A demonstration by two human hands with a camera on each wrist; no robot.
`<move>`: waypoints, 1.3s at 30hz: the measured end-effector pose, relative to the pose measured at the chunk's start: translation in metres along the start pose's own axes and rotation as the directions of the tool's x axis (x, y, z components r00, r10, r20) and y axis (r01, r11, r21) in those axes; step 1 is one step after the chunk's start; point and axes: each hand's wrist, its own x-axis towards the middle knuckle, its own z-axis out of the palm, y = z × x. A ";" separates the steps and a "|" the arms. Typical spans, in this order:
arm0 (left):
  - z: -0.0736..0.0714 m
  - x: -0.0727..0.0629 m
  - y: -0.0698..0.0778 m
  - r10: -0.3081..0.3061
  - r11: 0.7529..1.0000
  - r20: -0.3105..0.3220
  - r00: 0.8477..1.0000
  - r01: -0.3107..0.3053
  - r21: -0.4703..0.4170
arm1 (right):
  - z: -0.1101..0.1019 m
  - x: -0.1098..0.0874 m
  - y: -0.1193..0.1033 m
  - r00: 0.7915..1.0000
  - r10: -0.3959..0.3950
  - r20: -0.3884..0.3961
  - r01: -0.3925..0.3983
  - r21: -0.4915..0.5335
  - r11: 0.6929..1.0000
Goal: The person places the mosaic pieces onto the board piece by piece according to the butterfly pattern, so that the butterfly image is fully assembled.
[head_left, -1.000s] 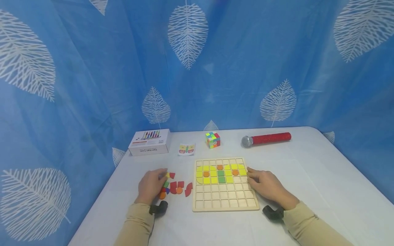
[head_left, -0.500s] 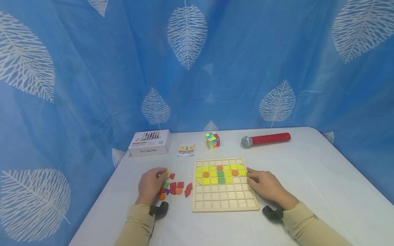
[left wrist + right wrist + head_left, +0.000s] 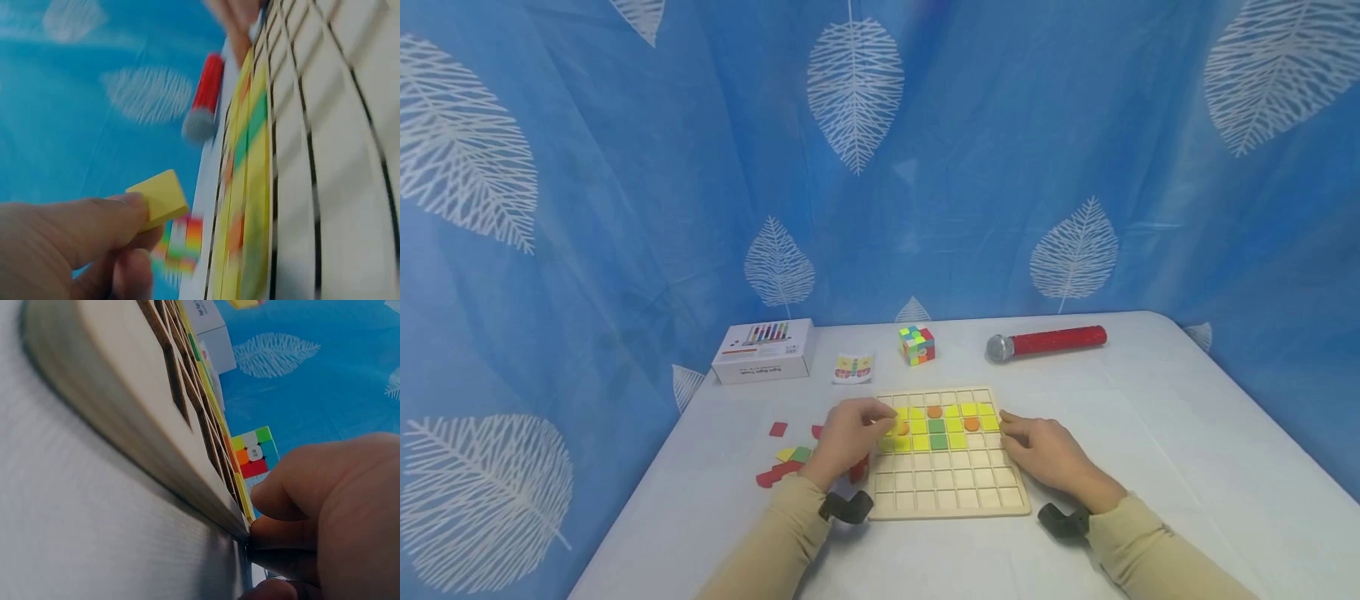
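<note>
My left hand point(image 3: 850, 435) is over the left side of a square wooden grid board point(image 3: 949, 481), hiding part of it. Between thumb and fingers it pinches a yellow tile point(image 3: 165, 198), raised above the board in the left wrist view. Yellow tiles point(image 3: 922, 442), orange round pieces point(image 3: 972, 425) and green squares point(image 3: 937, 427) fill part of the board's upper rows. At the right edge, my right hand point(image 3: 1051, 454) holds the board, thumb near the top and fingers against the side.
Loose pieces lie left of the board, among them a red square point(image 3: 778, 429) and a green one point(image 3: 801, 454). Behind stand a white box point(image 3: 763, 358), a pattern card point(image 3: 853, 368), a puzzle cube point(image 3: 917, 345) and a red microphone point(image 3: 1048, 342).
My left hand has moved right from the loose pieces to the board's left side, bringing the yellow tile. Pieces it covered now show. The right hand stays at the board's edge.
</note>
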 end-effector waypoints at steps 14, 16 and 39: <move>0.075 0.025 0.063 0.163 0.942 0.179 0.970 -0.207 0.264 | 0.002 0.003 0.005 0.998 -0.055 -0.016 0.056 0.027 0.998; 0.080 0.026 0.064 0.185 0.925 0.183 0.966 -0.234 0.298 | 0.003 0.003 0.005 0.998 -0.057 -0.020 0.057 0.031 0.998; 0.099 0.036 0.069 0.222 0.853 0.218 0.950 -0.298 0.429 | 0.000 0.002 0.007 0.999 -0.027 -0.024 0.027 0.034 0.999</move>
